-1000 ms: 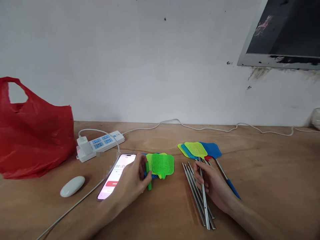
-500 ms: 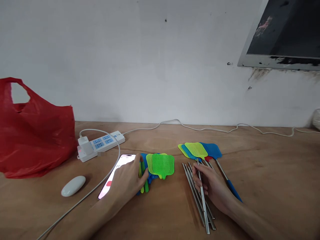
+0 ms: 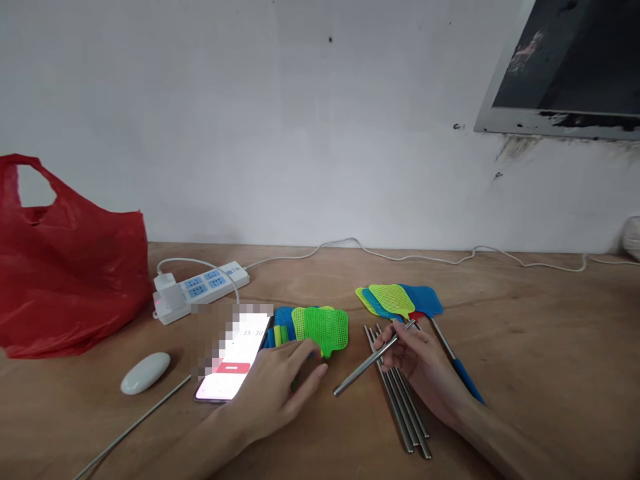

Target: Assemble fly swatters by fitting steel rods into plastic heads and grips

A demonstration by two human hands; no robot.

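Observation:
In my right hand (image 3: pixel 417 360), a shiny metal tube (image 3: pixel 361 370) is pinched between thumb and fingers, slanting with its lower end toward the left. Beneath it several similar metal tubes (image 3: pixel 400 410) lie side by side on the table. My left hand (image 3: pixel 280 383) is open, thumb apart from the bent fingers, just in front of green, yellow and blue fly swatter heads (image 3: pixel 326 328). Short coloured handles (image 3: pixel 278 335) lie beside those heads, partly covered by that hand. Behind my right hand are more fly swatters (image 3: pixel 393 300), one showing a metal stem and blue handle (image 3: pixel 467 381).
A lit phone (image 3: pixel 235 373), partly pixelated, lies left of my left hand. Farther left are a white mouse (image 3: pixel 146 373), a power strip (image 3: pixel 200 290) with a charger and cable, and a red plastic bag (image 3: pixel 75 280). A thin white cord (image 3: pixel 410 259) runs along the wall.
My right hand has lifted one tube off the bundle and swung its lower end to the left. My left hand has moved from the handles toward the right and nearer me, uncovering the phone.

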